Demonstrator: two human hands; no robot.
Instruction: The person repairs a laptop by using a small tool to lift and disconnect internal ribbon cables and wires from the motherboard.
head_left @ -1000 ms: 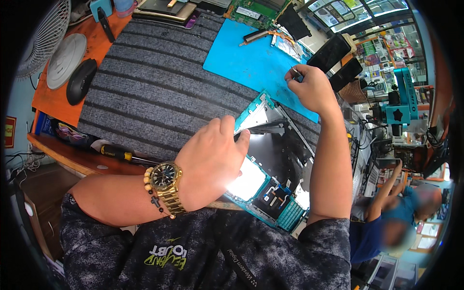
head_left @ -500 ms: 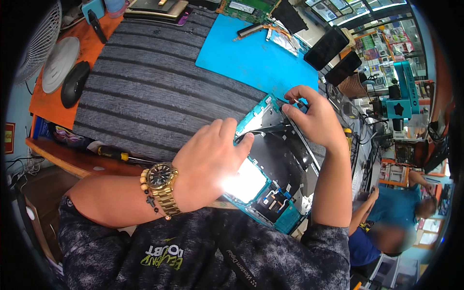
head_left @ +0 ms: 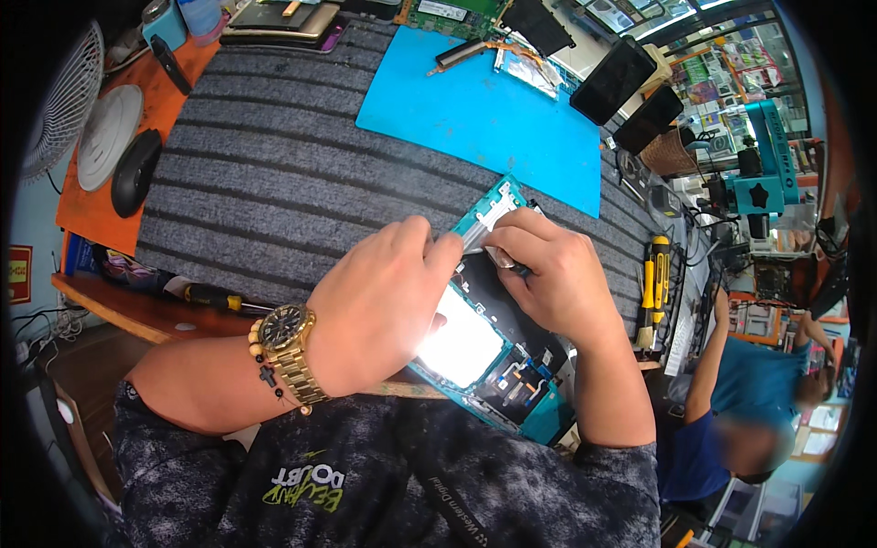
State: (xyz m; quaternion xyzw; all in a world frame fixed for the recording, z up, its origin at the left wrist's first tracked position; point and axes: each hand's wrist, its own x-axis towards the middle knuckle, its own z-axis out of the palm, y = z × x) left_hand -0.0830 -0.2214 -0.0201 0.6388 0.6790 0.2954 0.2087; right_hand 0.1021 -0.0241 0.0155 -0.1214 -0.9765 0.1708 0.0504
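Note:
An opened laptop case, teal-edged with a black inside, lies tilted at the front edge of the table against my shirt. Glare washes out a bright rectangular panel on it. My left hand, with a gold watch and bead bracelets at the wrist, holds the case's left side, its fingers curled at the teal rim. Close beside it, my right hand bends over the case's upper part with thumb and fingers pinched together. A small dark piece shows under those fingers, too covered to name. Small parts and cables sit in the case's lower corner.
A blue mat carries a copper heat pipe on the striped grey cloth. Yellow-black screwdrivers lie at right, a mouse and fan at left. Another person is at far right.
My right hand has moved left and inward from the case's upper right corner, coming close to my left hand. The yellow-black screwdrivers at right are now uncovered.

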